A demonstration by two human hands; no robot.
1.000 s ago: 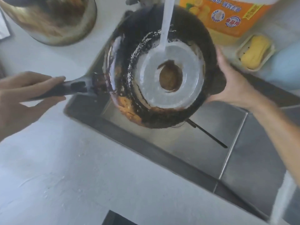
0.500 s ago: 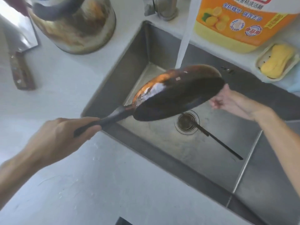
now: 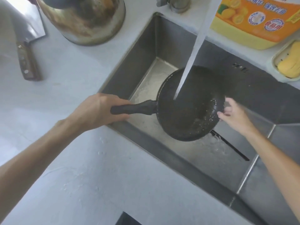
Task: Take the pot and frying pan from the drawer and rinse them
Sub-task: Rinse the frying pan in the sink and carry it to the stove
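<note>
A black frying pan (image 3: 193,111) hangs over the steel sink (image 3: 141,46), inside facing up, with tap water (image 3: 193,51) pouring into it. My left hand (image 3: 99,111) is closed around its black handle at the sink's left edge. My right hand (image 3: 233,114) touches the pan's right rim with spread, blurred fingers. A stained metal pot (image 3: 84,18) stands on the counter at the back left, apart from both hands.
A cleaver (image 3: 26,51) lies on the white counter at far left. An orange detergent bottle (image 3: 253,20) and a yellow soap in a dish (image 3: 289,62) sit behind the sink. A black rod (image 3: 230,146) lies on the sink floor. The tap base (image 3: 177,4) is at the top.
The pan has turned from bottom-up under the water to inside-up, and it sits lower in the sink. My right hand slid from the far rim to the right rim.
</note>
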